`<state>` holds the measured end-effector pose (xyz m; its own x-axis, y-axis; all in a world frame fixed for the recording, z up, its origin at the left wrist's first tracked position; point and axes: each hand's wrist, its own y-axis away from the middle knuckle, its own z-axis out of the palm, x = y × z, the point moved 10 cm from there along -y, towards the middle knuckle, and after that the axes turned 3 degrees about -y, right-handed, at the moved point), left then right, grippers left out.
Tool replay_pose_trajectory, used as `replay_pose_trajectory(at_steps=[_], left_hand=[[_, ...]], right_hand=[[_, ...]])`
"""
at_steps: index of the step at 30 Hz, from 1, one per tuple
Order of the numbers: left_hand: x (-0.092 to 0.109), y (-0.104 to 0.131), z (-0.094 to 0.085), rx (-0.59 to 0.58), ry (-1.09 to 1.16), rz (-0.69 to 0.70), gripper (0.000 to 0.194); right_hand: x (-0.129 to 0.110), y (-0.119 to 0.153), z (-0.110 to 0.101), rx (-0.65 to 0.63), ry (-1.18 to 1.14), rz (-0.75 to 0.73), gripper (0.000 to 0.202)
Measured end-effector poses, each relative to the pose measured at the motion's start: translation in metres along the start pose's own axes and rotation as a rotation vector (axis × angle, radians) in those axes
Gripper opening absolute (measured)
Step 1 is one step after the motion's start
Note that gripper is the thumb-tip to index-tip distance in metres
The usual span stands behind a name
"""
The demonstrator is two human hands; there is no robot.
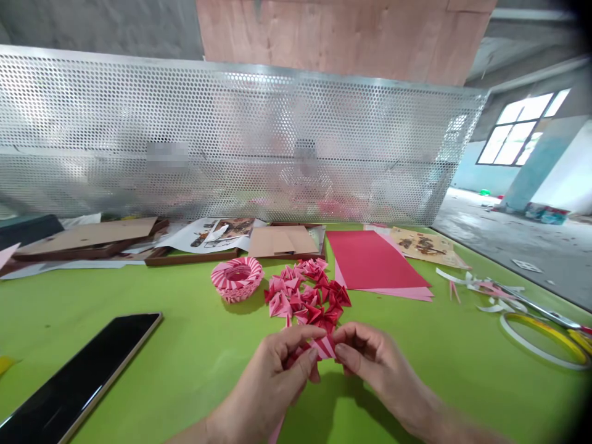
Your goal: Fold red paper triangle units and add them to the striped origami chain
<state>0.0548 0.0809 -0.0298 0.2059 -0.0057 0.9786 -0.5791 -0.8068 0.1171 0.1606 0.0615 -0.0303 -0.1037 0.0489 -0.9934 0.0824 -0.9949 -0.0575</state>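
Note:
Between my two hands is a piece of red and pink striped folded paper [323, 347]. My left hand [282, 364] pinches its left end with thumb and fingers, partly covering it. At its right end, the thumb and forefinger of my right hand [370, 353] are closed on the edge. Just beyond my fingertips lies a loose pile of folded red and pink paper pieces [305, 293]. A round woven paper bowl [237, 279], pink with red stripes, stands to the left of the pile.
Red and pink paper sheets [374, 260] lie behind the pile. A phone [87, 376] rests at the left. Scissors [541, 305], paper strips and a roll of tape [546, 339] are at the right. Cardboard [282, 240] and trays line the back, before a perforated metal panel [259, 142].

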Motion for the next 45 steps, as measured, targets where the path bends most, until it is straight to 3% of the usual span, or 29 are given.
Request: replay_pose_trajectory(at_steps=[8,12,15,20,29,39,45], left_hand=[[0.009,-0.001,0.000,0.004,-0.037,-0.041,0.026],[0.010,-0.003,-0.001,0.027,-0.126,0.006,0.028],[0.011,-0.002,0.000,0.038,-0.264,0.088,0.038],[0.031,0.006,0.005,0.045,-0.477,0.347,0.031],[0.038,0.009,0.013,0.017,-0.545,0.456,0.025],[0.036,0.008,0.009,0.040,-0.477,0.427,0.025],[0.029,0.005,-0.002,0.112,-0.502,0.295,0.025]], right_hand=[[0.004,-0.003,0.005,-0.030,-0.037,0.006,0.028],[0.003,-0.002,0.004,-0.029,-0.023,0.000,0.026],[0.003,-0.002,0.003,-0.031,-0.039,-0.008,0.024],[0.004,0.000,0.011,-0.104,-0.032,-0.028,0.023],[0.007,0.002,0.013,-0.106,-0.030,0.016,0.032],[0.006,0.001,0.014,-0.099,0.026,0.021,0.029],[-0.009,0.000,-0.011,0.039,0.229,-0.065,0.021]])
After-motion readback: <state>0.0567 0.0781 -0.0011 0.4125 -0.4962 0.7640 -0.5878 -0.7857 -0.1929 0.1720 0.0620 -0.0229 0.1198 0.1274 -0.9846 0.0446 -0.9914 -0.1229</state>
